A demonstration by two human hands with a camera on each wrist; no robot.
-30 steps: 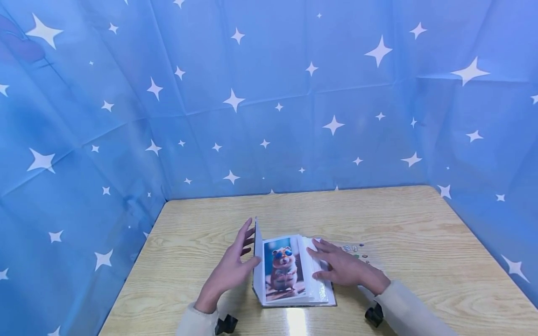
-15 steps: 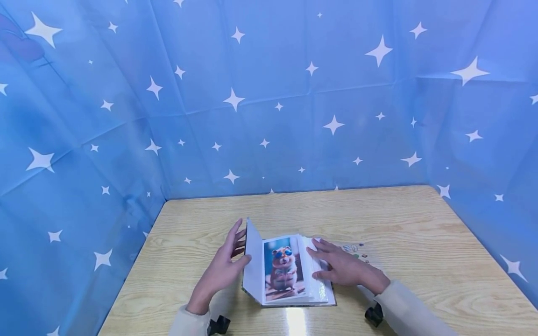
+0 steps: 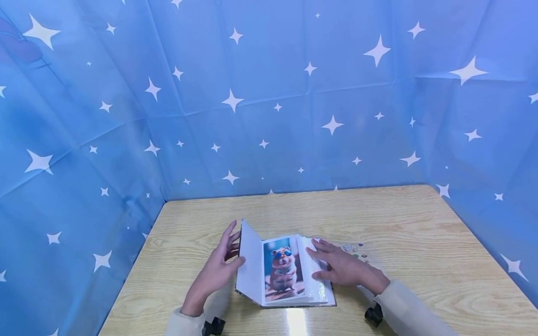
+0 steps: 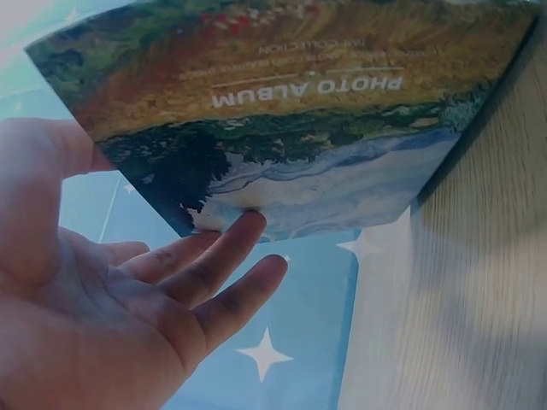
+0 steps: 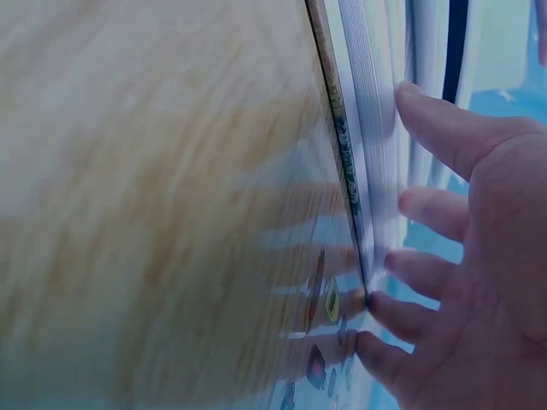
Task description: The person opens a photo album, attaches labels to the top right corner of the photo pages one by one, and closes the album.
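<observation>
A photo album (image 3: 319,289) lies on the table with its front cover (image 3: 251,268) tilted up on the left. My left hand (image 3: 216,270) holds that cover by its free edge, thumb on the white inner side and fingers on the outside. In the left wrist view the cover's painted landscape and "PHOTO ALBUM" lettering (image 4: 306,92) appear upside down. A hamster photo (image 3: 283,268) in sunglasses shows on the left part of the open album. My right hand (image 3: 342,266) rests with spread fingers on the stack of white pages (image 3: 308,266) at the right.
The album lies near the front of a wood-grain table (image 3: 378,219). Several small coloured flat pieces (image 3: 355,248) lie just beyond my right hand. A blue curtain (image 3: 269,93) with white stars surrounds the table at the back and sides.
My left hand has moved left with the album cover, which has swung from nearly upright to a wider slant. The right hand has stayed in place on the pages.
</observation>
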